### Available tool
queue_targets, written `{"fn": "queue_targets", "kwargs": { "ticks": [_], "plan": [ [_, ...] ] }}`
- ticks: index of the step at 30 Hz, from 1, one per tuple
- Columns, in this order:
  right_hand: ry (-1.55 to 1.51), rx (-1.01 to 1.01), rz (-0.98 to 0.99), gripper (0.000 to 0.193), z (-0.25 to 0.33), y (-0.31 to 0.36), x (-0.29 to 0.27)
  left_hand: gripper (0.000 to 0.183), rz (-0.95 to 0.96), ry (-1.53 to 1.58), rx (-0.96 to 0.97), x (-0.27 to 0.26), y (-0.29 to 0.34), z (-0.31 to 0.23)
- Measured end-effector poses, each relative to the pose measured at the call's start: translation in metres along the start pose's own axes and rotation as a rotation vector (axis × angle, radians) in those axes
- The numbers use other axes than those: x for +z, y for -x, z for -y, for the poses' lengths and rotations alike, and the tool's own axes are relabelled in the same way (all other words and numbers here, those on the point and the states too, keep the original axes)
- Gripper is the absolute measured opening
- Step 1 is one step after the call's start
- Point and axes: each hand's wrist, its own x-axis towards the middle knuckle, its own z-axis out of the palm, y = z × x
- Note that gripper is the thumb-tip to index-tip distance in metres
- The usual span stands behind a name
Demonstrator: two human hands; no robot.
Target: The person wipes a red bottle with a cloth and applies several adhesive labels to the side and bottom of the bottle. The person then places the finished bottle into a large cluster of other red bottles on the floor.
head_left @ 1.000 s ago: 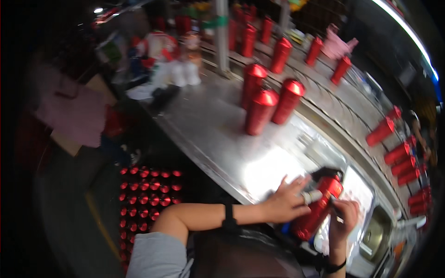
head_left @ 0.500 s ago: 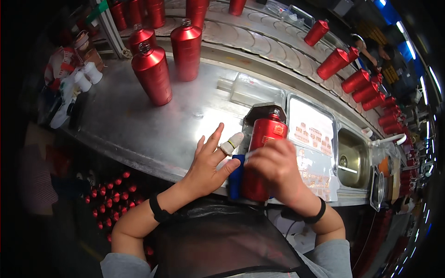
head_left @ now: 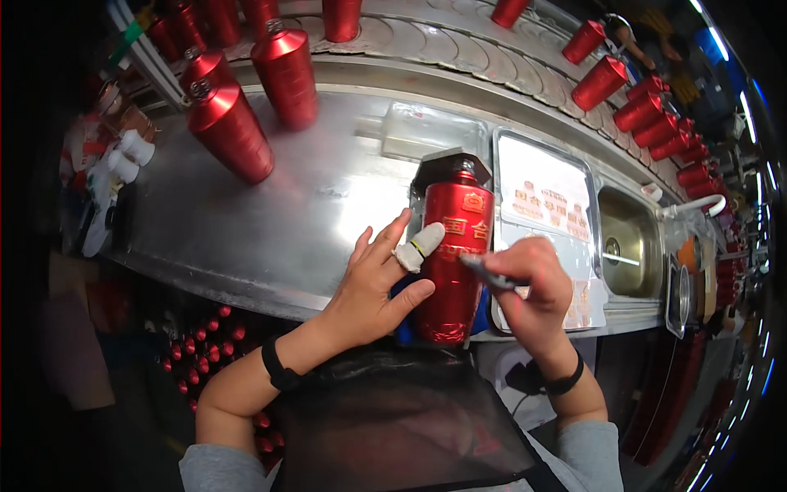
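Observation:
A red metallic bottle [head_left: 449, 287] lies on a blue support, its neck toward a dark angular holder [head_left: 426, 170]. Gold lettering and an emblem mark its upper side. My left hand [head_left: 365, 287] is at the bottle's left side, fingers spread. A white finger cover [head_left: 422, 248] with a yellow band is on one finger, and its tip rests at the lettering. On the bottle's right, my right hand [head_left: 534, 295] is closed around a small grey hand tool [head_left: 498, 277]. The tool's pale tip reaches the bottle's surface beside the lettering; its exact kind is unclear.
Right of the bottle is a tray [head_left: 498, 205] with a sheet of gold decals [head_left: 545, 205], then a sink [head_left: 643, 246]. Red bottles [head_left: 229, 131] stand at the back left. A conveyor [head_left: 484, 61] carrying more bottles runs behind, where another person's hand [head_left: 643, 57] shows.
My right hand has moved right, off the bottle's middle, uncovering the lettering and the grey tool. My left hand's covered finger now lies over the bottle. The whole view has shifted slightly.

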Motion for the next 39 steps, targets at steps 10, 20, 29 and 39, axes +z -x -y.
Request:
{"fn": "queue_targets", "kwargs": {
  "ticks": [10, 20, 29, 39],
  "plan": [
    [-0.541, 0.773, -0.215, 0.025, -0.024, 0.032, -0.001, 0.062, -0.002, 0.031, -0.011, 0.014, -0.006, -0.015],
    [-0.675, 0.733, -0.275, 0.021, -0.040, 0.049, -0.004, 0.052, -0.034, -0.197, 0.062, 0.013, -0.014, -0.033],
    [-0.633, 0.784, -0.367, 0.023, -0.046, 0.063, -0.007, 0.047, 0.048, -0.592, 0.255, 0.018, -0.046, -0.064],
    [-0.666, 0.750, -0.362, 0.022, -0.037, 0.063, -0.023, 0.042, 0.071, -0.538, 0.218, 0.026, -0.034, -0.053]
  ]
}}
